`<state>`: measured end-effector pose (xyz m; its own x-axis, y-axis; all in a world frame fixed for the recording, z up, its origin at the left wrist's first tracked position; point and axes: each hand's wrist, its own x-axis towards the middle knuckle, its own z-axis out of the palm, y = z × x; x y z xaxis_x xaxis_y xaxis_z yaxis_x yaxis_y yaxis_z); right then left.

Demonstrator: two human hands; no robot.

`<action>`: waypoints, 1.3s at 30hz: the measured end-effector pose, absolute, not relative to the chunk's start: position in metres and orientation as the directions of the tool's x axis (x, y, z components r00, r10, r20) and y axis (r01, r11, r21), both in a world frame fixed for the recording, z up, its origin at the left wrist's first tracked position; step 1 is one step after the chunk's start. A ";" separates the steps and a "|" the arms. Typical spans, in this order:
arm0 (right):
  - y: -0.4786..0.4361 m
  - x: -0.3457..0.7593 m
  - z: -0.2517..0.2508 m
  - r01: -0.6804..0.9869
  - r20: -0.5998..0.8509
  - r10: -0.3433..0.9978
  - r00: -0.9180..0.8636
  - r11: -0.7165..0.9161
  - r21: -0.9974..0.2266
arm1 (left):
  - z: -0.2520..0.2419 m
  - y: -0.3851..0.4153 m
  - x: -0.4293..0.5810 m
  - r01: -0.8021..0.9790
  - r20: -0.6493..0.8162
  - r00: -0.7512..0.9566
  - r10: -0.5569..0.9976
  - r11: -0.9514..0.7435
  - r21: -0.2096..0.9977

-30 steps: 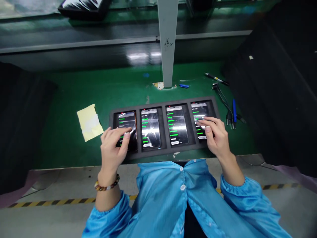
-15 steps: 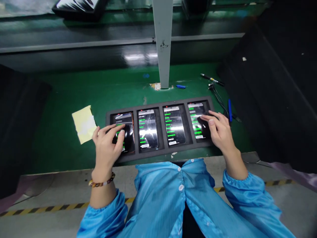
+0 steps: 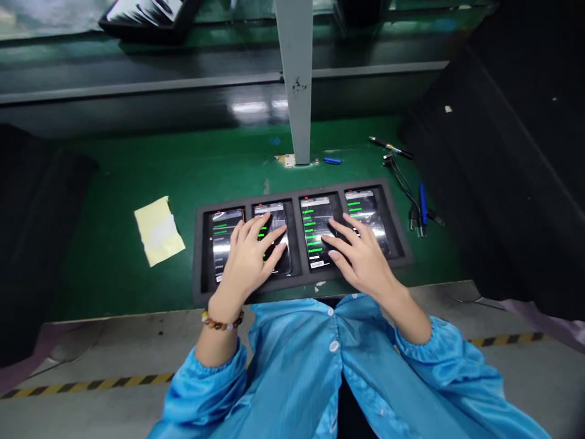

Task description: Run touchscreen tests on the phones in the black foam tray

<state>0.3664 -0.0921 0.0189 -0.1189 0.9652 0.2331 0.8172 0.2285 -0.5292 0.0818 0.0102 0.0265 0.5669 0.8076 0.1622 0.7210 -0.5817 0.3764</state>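
Observation:
A dark foam tray (image 3: 296,250) with several compartments lies near the table's front edge, a lit smartphone in each. My left hand (image 3: 249,253), a beaded bracelet at its wrist, is spread over the second phone from the left (image 3: 284,263), fingertips at its screen. It partly covers the leftmost phone (image 3: 222,244). Over the third phone (image 3: 315,228) are the outstretched fingers of my right hand (image 3: 363,259), at the right side of its screen. That hand hides part of the rightmost phone (image 3: 365,207). Green lines of text show on the screens. Neither hand grips anything.
Yellow paper (image 3: 159,231) lies left of the tray. To the right are a pen (image 3: 390,147), dark cables (image 3: 404,183) and a blue pen-like stick (image 3: 423,204). A grey post (image 3: 299,91) rises behind the tray, beside a small blue cap (image 3: 332,161). Black panels flank both sides.
Both hands have moved inward: my left from the leftmost phone to the second, my right from the rightmost phone to the third. The tray and phones stay in place.

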 end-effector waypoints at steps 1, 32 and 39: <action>-0.086 0.359 0.018 0.838 0.216 0.970 -0.112 0.209 -0.504 | 0.026 0.013 0.088 0.735 0.161 0.550 0.819 -0.567 0.371; -0.095 0.442 0.004 0.258 0.001 0.851 0.525 -0.158 -0.953 | 0.050 0.011 0.017 0.499 -0.037 -0.138 0.990 0.102 0.860; -0.094 0.444 -0.011 0.053 -0.147 0.919 0.367 -0.178 -0.983 | 0.046 0.016 0.000 0.080 -0.223 -0.210 0.952 0.244 0.967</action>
